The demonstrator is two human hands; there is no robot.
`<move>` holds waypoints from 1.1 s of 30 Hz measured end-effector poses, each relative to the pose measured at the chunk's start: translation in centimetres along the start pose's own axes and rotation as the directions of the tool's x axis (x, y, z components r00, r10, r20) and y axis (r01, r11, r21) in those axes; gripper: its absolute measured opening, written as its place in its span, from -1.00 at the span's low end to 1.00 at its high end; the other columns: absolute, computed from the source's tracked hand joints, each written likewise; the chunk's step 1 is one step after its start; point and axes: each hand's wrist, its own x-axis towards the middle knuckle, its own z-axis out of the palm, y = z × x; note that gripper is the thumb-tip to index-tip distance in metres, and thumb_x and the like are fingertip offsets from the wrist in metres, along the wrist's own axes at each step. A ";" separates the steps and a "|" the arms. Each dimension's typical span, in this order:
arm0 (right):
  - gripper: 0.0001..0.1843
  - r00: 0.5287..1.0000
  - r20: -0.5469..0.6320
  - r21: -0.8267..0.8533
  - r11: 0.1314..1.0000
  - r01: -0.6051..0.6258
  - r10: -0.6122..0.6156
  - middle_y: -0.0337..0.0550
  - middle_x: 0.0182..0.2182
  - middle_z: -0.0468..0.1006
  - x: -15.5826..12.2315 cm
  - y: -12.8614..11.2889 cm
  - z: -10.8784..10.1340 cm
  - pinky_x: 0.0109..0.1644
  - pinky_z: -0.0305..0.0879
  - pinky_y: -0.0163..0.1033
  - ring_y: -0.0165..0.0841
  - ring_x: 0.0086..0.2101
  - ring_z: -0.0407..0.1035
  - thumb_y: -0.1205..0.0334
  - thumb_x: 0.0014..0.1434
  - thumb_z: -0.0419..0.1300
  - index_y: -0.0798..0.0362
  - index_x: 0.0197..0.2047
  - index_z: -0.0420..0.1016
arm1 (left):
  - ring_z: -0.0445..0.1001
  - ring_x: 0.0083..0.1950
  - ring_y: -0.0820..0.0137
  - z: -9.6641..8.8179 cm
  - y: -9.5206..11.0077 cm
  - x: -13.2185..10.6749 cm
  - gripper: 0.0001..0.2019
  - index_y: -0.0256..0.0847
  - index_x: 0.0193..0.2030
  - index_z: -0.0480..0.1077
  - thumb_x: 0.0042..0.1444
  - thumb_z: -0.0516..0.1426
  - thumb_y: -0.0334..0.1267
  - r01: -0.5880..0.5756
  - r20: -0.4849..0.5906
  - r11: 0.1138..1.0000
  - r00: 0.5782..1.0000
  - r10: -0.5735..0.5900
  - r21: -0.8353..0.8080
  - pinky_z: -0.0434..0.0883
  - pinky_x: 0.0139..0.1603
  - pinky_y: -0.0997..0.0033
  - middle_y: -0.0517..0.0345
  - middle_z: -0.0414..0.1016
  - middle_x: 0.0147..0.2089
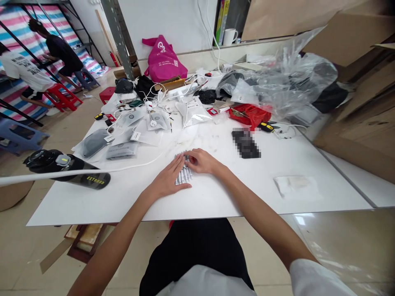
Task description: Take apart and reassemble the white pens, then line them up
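Observation:
On the white table (212,197) in front of me lies a row of slim, silvery-white sticks (185,174) with dark marks, side by side. Their exact kind is too small to tell. My left hand (168,177) rests flat along their left side, fingers stretched out together and thumb apart near their lower end. At their upper right end is my right hand (200,161), its fingers bent and its fingertips pressed together on the sticks. Whatever is between those fingertips is hidden.
A black bottle (74,170) lies at the left, with a white cable (129,169) crossing over it. Plastic-bagged items (121,150), a pink bag (163,59) and a red bag (251,115) crowd the back. A white packet (296,186) lies right. Two people sit far left.

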 end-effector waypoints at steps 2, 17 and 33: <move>-0.65 0.999 -0.006 0.001 0.999 -0.049 0.049 -0.19 -0.38 0.58 0.0 0.2 -0.1 -0.14 0.26 -0.20 -0.28 -0.36 0.39 0.20 0.38 0.15 0.11 0.16 0.53 | -0.24 0.73 0.05 0.1 -0.1 0.5 0.07 -0.09 0.70 -0.36 0.33 0.14 0.34 -0.019 -0.011 1.000 1.000 0.019 0.001 0.02 0.70 -0.11 -0.15 -0.28 0.72; -0.66 0.934 -0.169 -0.119 0.935 -0.335 0.313 -0.14 -0.37 0.67 -0.3 2.8 -1.1 -0.24 0.20 -0.24 -0.25 -0.41 0.47 0.20 0.49 -0.02 0.04 0.18 0.46 | -0.12 0.72 0.06 0.8 0.7 4.9 -0.20 -0.12 0.60 0.14 0.39 0.11 0.28 -0.115 -0.049 0.993 0.992 0.116 0.027 0.14 0.66 -0.13 -0.10 -0.03 0.69; -0.71 0.930 -0.170 -0.125 0.929 -0.347 0.325 -0.17 -0.39 0.66 -0.4 2.9 -0.8 -0.22 0.23 -0.24 -0.27 -0.42 0.47 0.18 0.47 0.02 0.02 0.12 0.46 | -0.12 0.71 0.05 1.8 -0.3 5.5 -0.07 -0.22 0.66 -0.04 0.37 0.09 0.32 -0.179 -0.096 0.984 0.980 0.177 -0.013 0.03 0.70 -0.12 -0.21 -0.09 0.69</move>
